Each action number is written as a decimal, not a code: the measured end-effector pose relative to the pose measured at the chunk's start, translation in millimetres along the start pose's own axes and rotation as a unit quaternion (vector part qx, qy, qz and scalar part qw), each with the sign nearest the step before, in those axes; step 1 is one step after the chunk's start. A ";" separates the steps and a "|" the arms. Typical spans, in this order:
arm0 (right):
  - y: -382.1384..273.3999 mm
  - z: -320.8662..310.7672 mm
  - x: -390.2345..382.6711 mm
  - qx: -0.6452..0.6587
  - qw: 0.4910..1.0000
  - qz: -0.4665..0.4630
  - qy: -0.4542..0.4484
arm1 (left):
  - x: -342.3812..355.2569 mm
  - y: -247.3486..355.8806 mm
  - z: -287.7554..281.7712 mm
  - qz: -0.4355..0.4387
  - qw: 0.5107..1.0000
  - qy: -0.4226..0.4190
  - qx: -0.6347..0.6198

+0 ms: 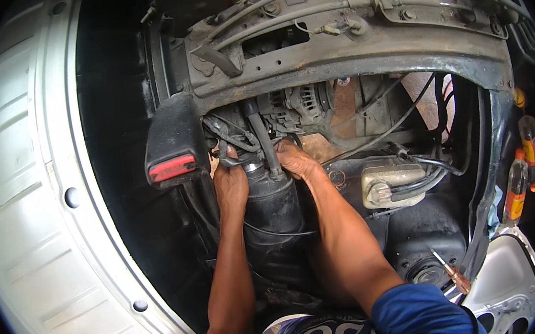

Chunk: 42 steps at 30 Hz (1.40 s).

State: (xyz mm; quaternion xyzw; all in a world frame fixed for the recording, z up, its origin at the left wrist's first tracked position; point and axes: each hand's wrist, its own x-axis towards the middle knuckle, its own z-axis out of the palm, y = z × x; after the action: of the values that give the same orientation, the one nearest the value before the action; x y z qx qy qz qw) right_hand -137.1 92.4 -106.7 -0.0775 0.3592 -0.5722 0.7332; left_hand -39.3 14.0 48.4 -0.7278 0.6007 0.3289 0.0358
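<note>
Both my arms reach down into an open engine bay, one hand on each side of the top of a black cylindrical canister (273, 205). My left hand (231, 180) is closed around a short curved black hose (230, 162) beside the canister's metal-banded neck (253, 166). Across from it, my right hand (295, 160) has its fingers bent in behind an upright grey-black hose (263, 138) that runs down to the canister top. Those fingertips are partly hidden, and what they grip cannot be made out. A thin cable (278, 234) crosses the canister's front.
A metal crossmember (347, 61) spans the far side, above an alternator (308, 103). Right of my arm sit a whitish fluid reservoir (379, 178) with hoses and a screwdriver (456, 277). Bottles (516, 186) stand far right. A black block with a red rectangle (173, 168) juts out at left.
</note>
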 end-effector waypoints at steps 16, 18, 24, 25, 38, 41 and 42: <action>-6.2 -5.8 -0.8 -0.034 0.999 -0.037 0.021 | 14.5 1.5 -0.1 -0.028 0.987 -0.045 -0.153; -0.6 -2.1 4.2 -0.020 0.996 -0.065 0.057 | 12.7 1.2 1.0 -0.016 0.990 -0.014 -0.137; 7.9 4.0 20.7 0.017 0.990 -0.062 0.128 | 11.6 0.7 1.2 0.068 0.997 0.028 -0.030; 7.6 5.4 20.3 0.028 0.989 -0.081 0.121 | 11.4 0.4 1.9 0.073 0.997 0.031 -0.021; 2.6 -3.9 11.0 -0.053 0.995 -0.078 -0.020 | 13.2 -1.1 -0.5 0.169 0.976 -0.018 0.133; 1.6 -1.1 9.4 -0.047 0.993 -0.109 -0.002 | 12.1 -2.8 2.1 0.168 0.978 -0.013 0.120; -0.3 -0.4 8.5 -0.057 0.991 -0.118 0.005 | 9.8 -3.2 2.8 0.177 0.977 0.001 0.119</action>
State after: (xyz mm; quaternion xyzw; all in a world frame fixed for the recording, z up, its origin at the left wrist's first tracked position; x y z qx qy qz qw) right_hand -136.9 84.8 -110.6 -0.1582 0.3831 -0.6341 0.6529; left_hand -37.0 7.8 40.0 -0.6009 0.7549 0.2551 0.0631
